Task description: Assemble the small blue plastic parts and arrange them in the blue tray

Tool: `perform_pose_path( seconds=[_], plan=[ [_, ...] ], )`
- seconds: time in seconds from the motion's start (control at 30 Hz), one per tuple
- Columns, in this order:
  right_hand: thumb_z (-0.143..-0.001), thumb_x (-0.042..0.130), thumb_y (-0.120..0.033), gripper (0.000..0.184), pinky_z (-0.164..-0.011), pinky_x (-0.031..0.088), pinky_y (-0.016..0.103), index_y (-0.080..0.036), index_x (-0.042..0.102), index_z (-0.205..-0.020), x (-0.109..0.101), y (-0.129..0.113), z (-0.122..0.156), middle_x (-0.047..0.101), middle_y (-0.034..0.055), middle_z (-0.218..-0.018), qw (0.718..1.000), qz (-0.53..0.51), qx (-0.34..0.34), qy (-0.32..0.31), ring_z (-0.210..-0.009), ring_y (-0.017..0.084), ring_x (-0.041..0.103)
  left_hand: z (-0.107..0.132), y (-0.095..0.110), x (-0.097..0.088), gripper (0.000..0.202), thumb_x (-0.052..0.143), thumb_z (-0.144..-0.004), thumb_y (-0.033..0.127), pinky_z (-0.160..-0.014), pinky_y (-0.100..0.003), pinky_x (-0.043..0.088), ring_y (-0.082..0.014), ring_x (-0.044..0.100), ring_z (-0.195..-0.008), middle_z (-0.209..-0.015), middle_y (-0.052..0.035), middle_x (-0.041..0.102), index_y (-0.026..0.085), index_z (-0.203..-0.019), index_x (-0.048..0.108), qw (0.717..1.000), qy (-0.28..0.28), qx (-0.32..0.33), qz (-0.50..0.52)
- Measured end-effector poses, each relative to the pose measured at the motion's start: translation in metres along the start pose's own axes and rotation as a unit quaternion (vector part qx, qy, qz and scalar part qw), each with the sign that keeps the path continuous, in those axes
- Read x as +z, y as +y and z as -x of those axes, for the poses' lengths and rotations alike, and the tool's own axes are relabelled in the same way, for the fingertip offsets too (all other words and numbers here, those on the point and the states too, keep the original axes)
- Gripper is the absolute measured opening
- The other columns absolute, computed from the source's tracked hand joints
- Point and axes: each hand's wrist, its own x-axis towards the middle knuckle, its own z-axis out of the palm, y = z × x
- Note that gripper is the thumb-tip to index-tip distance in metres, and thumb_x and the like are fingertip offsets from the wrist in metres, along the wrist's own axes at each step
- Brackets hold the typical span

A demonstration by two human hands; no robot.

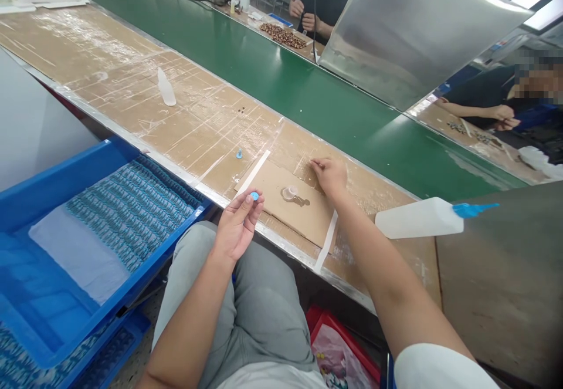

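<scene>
My left hand (240, 219) pinches a small round blue piece (254, 196) between thumb and fingers, just over the table's front edge. Further right, my right hand (329, 175) is closed in a pinch above the far edge of a cardboard sheet (272, 183); whatever its fingertips hold is too small to make out. A small clear cup (289, 193) sits on the cardboard beside a dark wet-looking stain. Left of the cardboard lies another small blue piece (239, 154) with a stem.
A white bottle with a blue nozzle (420, 219) is by my right forearm. Further left is a small white bottle (166, 88). Beyond the table runs a green belt (264, 66), with two people working across it. A blue crate (101, 230) of teal pieces stands left.
</scene>
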Motion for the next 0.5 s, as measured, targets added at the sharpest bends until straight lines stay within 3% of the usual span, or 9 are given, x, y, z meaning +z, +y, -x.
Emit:
perform_pose_path(
  seconds=[0.1, 0.23, 0.37, 0.43, 0.5],
  plan=[
    [-0.083, 0.059, -0.050, 0.035, -0.082, 0.055, 0.036, -0.022, 0.074, -0.097, -0.005, -0.003, 0.010, 0.073, 0.0068, -0.096, 0.998, -0.067, -0.010, -0.021, -0.084, 0.021, 0.069, 0.000, 0.000, -0.001, 0.017, 0.069, -0.079, 0.012, -0.080, -0.015, 0.056, -0.0085, 0.070, -0.084, -0.097, -0.0055, 0.074, 0.014, -0.096, 0.072, 1.000, -0.003, -0.001, 0.002],
    [-0.074, 0.069, -0.053, 0.043, -0.067, 0.060, 0.032, -0.017, 0.073, -0.097, -0.016, -0.003, 0.025, 0.075, 0.0065, -0.082, 0.988, -0.139, 0.009, -0.065, -0.070, 0.020, 0.072, 0.000, 0.000, 0.000, 0.018, 0.071, -0.077, 0.011, -0.081, -0.015, 0.056, -0.0093, 0.071, -0.085, -0.096, -0.0053, 0.074, 0.014, -0.095, 0.073, 1.000, -0.004, 0.001, 0.002],
    [-0.071, 0.074, -0.050, 0.038, -0.075, 0.059, 0.036, -0.019, 0.074, -0.094, -0.030, 0.000, 0.035, 0.075, 0.0054, -0.080, 0.973, -0.154, 0.030, -0.167, -0.076, 0.023, 0.073, 0.001, 0.000, 0.002, 0.018, 0.072, -0.076, 0.012, -0.082, -0.016, 0.056, -0.0104, 0.071, -0.087, -0.097, -0.0063, 0.074, 0.013, -0.094, 0.073, 1.000, -0.005, -0.002, -0.006],
    [-0.077, 0.068, -0.045, 0.030, -0.079, 0.057, 0.038, -0.022, 0.074, -0.095, -0.036, 0.001, 0.038, 0.076, 0.0041, -0.085, 0.971, -0.117, -0.008, -0.206, -0.079, 0.023, 0.072, 0.002, 0.000, 0.003, 0.019, 0.072, -0.076, 0.011, -0.083, -0.016, 0.056, -0.0105, 0.071, -0.087, -0.099, -0.0068, 0.074, 0.012, -0.095, 0.073, 1.000, -0.007, -0.003, -0.013],
    [-0.082, 0.062, -0.038, 0.023, -0.081, 0.056, 0.038, -0.024, 0.074, -0.095, -0.040, -0.002, 0.039, 0.075, 0.0033, -0.091, 0.975, -0.050, -0.083, -0.202, -0.082, 0.022, 0.071, 0.002, 0.000, 0.004, 0.021, 0.072, -0.075, 0.010, -0.084, -0.016, 0.055, -0.0107, 0.070, -0.088, -0.100, -0.0073, 0.074, 0.012, -0.095, 0.073, 1.000, -0.004, -0.005, -0.019]
  ],
)
